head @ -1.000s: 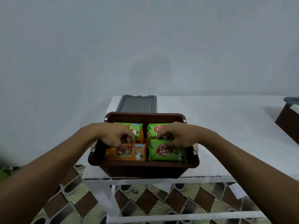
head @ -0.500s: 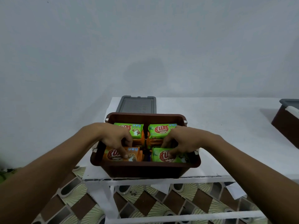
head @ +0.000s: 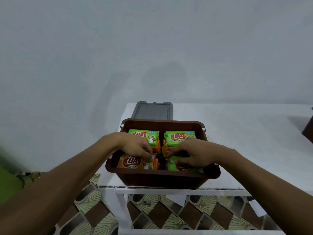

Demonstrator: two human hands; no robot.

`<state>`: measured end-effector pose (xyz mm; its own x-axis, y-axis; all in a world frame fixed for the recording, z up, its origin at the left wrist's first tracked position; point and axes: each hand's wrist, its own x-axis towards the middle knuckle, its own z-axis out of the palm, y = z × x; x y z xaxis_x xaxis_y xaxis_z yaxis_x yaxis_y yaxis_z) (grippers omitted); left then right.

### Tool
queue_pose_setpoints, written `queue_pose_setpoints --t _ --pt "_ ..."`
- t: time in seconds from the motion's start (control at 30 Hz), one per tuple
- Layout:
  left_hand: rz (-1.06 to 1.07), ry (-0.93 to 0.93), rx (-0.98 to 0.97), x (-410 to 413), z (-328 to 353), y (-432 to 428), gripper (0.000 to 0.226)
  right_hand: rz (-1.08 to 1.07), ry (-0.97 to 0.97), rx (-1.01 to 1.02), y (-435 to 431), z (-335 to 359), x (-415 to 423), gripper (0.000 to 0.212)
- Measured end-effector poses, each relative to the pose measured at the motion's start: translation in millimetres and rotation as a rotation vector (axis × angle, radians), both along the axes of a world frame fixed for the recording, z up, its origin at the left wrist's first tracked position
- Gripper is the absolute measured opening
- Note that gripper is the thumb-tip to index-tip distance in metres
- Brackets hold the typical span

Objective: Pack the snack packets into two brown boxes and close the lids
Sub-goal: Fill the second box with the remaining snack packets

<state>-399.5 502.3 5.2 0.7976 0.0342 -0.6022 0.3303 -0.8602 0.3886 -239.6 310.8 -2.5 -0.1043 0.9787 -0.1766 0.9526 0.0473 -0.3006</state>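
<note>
A brown box (head: pixel 162 181) stands open at the near left corner of the white table (head: pixel 237 141). Inside lie stacks of snack packets. Two green packets (head: pixel 152 134) (head: pixel 179 137) top the far stacks. My left hand (head: pixel 137 146) presses its fingers on an orange packet (head: pixel 131 162) at the near left. My right hand (head: pixel 194 153) has its fingers curled over a green packet (head: pixel 184 167) at the near right. A grey lid (head: pixel 153 111) lies flat behind the box.
A second brown box (head: pixel 308 131) shows only its edge at the far right of the table. A grey wall rises right behind the table. Patterned floor tiles (head: pixel 94 214) show below the table frame.
Both hands have pushed the near packets lower into the box. The hands sit slightly closer to the box's near wall, and the view has shifted a little left.
</note>
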Motion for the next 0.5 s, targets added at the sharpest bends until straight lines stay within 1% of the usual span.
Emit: queue_pose_setpoints --t 0.13,0.23,0.3,0.4,0.43,0.5 --pt "-0.023 -0.037 0.005 1 -1 1 0.035 -0.023 -0.001 0.025 -11 -3 5 0.034" --pt "-0.048 -0.07 0.028 3 1 1 0.038 -0.05 0.011 0.086 -14 -3 3 0.031" --pt "-0.069 -0.181 0.067 4 3 2 0.037 -0.086 0.013 0.167 -12 -3 5 0.027" --pt "-0.069 -0.417 0.2 5 4 8 0.025 -0.199 -0.096 0.269 -8 1 10 0.029" --pt "-0.08 -0.454 0.272 5 3 9 0.023 -0.227 -0.138 0.27 -6 2 11 0.032" --pt "-0.12 -0.464 0.453 6 -2 9 0.026 -0.251 -0.219 0.236 -3 1 13 0.035"
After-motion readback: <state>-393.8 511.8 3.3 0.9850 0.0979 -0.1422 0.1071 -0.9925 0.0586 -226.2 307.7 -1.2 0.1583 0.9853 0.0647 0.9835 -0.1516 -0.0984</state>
